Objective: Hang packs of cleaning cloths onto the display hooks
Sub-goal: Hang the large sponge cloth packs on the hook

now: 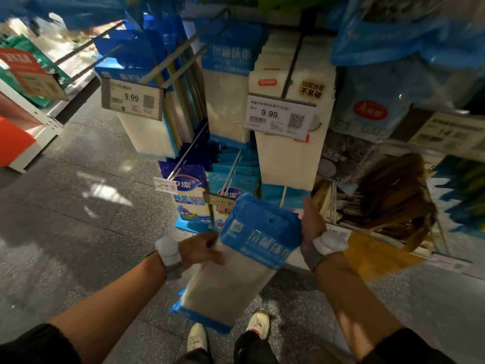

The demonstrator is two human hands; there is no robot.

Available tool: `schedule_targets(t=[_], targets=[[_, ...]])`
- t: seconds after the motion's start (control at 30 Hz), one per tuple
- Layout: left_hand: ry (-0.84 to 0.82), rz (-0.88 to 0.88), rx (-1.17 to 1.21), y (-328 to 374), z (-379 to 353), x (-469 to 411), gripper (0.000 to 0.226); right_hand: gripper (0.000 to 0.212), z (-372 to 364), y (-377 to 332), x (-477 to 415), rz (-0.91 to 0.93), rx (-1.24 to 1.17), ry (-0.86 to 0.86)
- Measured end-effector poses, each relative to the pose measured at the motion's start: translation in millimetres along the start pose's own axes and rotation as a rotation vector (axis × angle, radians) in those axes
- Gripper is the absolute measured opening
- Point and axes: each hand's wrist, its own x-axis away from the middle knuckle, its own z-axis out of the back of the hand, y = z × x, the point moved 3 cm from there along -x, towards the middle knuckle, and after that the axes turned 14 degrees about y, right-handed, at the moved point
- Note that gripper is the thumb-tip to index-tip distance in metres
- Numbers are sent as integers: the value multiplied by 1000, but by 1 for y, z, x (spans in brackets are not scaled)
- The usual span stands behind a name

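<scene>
I hold a pack of cleaning cloths between both hands, tilted, its blue header with a hang hole pointing up and away. My left hand grips its left edge, thumb lying over the white front. My right hand holds the right side of the header, fingers mostly hidden behind the pack. Matching packs hang on a display hook at the upper middle of the rack. That hook's long metal prongs stick out towards me.
White cloth packs with a 9.99 price tag hang right of it, another 9.99 tag to the left. Lower hooks carry blue packs. Brown goods hang at right. Grey floor and my shoes lie below.
</scene>
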Motion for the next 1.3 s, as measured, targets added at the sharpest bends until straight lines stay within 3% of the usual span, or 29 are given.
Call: schedule_targets(t=[0.03,0.1,0.17,0.23,0.3,0.37,0.4,0.47,0.57,0.63,0.73,0.87,0.97,1.13,1.3], targets=[[3,3,47,1,1,-2,81,110,-1,-10,11,4,-35,-10],[14,10,157,7,1,-1,79,70,1,-38,38,-8,-105,17],[13,21,327,13,2,0,77,33,-1,-75,81,43,-21,14],[-2,36,463,20,3,0,75,16,-1,-90,101,68,-6,10],[-28,15,576,34,5,6,59,16,-8,-93,115,48,7,-31],[-69,-28,628,45,12,10,30,27,-18,-99,127,55,48,-41],[-75,-43,649,49,12,9,27,32,-20,-104,127,87,74,-50],[-93,-36,621,48,27,10,43,39,-37,-113,140,91,81,-32],[-129,-72,600,49,47,6,77,85,-54,-125,141,72,62,14],[-207,-152,617,47,68,8,88,93,-71,-133,154,58,49,35],[-211,-211,675,40,106,15,84,78,-101,-143,180,41,15,59],[-96,-204,725,24,151,18,70,34,-136,-144,205,84,7,94],[-24,-183,715,14,181,18,57,33,-156,-143,221,81,-82,74],[82,-244,530,0,225,22,76,26,-175,-152,250,76,-254,49],[249,-263,236,-14,261,17,57,24,-153,-172,258,125,-192,181]])
